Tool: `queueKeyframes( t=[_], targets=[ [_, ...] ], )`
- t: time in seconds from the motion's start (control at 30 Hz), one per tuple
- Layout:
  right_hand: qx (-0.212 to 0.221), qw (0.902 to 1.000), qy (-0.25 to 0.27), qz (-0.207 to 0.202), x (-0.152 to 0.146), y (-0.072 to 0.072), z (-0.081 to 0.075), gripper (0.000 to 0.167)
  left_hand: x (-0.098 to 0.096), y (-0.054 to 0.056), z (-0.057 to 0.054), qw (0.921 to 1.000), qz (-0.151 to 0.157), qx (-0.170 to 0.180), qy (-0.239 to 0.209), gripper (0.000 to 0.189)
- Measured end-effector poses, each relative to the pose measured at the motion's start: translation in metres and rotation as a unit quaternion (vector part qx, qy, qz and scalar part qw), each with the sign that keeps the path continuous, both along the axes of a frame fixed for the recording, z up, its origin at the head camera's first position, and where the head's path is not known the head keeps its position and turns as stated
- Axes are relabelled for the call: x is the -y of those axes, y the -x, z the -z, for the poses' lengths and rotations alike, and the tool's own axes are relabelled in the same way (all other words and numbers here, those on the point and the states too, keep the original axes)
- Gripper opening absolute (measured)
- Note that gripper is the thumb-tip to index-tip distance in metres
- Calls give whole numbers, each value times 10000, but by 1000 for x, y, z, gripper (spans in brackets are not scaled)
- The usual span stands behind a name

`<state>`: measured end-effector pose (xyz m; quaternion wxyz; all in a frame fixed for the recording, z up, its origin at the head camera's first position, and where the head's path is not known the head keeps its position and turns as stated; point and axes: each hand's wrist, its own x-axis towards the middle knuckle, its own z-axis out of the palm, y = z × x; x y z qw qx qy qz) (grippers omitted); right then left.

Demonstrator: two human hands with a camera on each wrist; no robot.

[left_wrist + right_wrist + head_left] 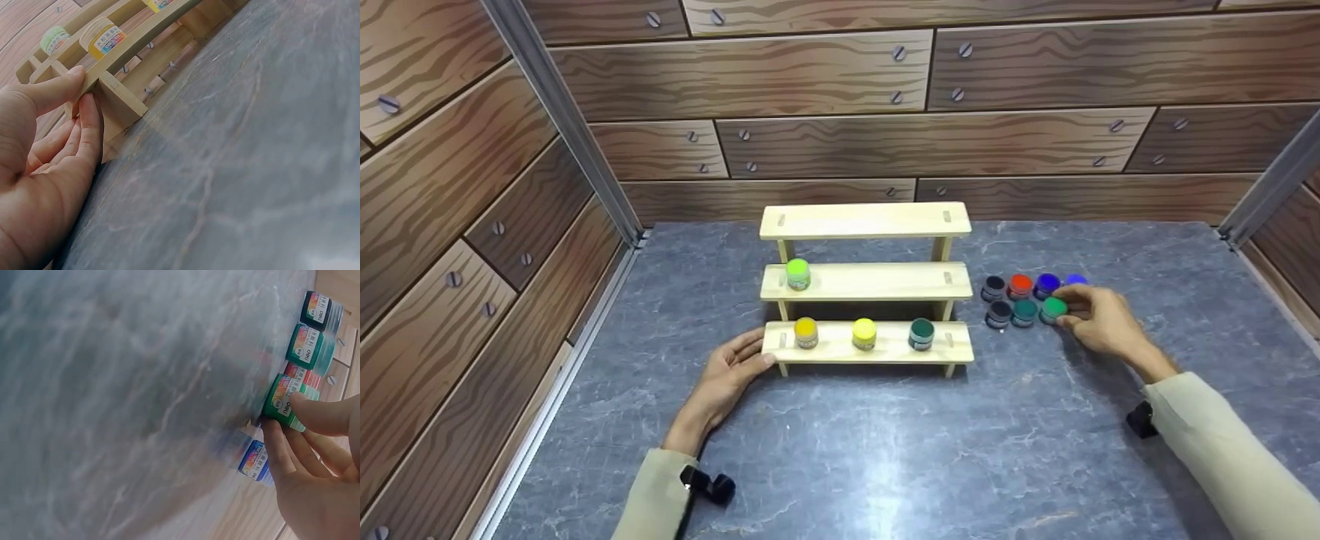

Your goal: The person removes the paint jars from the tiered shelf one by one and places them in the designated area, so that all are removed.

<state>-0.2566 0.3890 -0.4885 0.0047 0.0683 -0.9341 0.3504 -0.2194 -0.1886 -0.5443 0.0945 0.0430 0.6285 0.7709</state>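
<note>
My left hand (pixel 722 386) grips the left end of the lowest step of a three-tier wooden display stand (pixel 877 282), thumb on top and fingers at the end. On that step stand an orange-yellow paint jar (pixel 806 334), a yellow paint jar (pixel 864 335) and a dark green paint jar (pixel 921 335). A light green paint jar (pixel 798 275) is at the left of the middle step. To the right of the stand, my right hand (pixel 1101 321) pinches a green paint jar (pixel 279 400) between thumb and fingers, at the right end of the front row.
Close to the right hand are a teal jar (pixel 1024 313), two black jars, a red jar (pixel 1020 286), a dark blue jar (pixel 1046 285) and a partly hidden violet-blue jar (pixel 1076 279). Wood-patterned panels (pixel 825 82) surround the grey marbled table (pixel 825 450).
</note>
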Motion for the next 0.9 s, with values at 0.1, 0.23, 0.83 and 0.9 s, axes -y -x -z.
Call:
queueKeyframes(
  t=[0.1,0.23,0.83,0.9],
  targets=[
    [6,10000,-40,-3,0,-1,0,45,0,0,-1,10000,-23,-14,29,69],
    [24,9999,-135,-29,1,-2,-2,46,-1,0,-1,10000,-28,-22,54,69],
    [-794,9963,-61,-337,48,-17,-70,46,0,-1,0,10000,-51,-34,-3,67],
    [-837,9956,3,-414,58,-19,-78,45,-1,1,0,10000,-47,-26,-18,67]
  ],
)
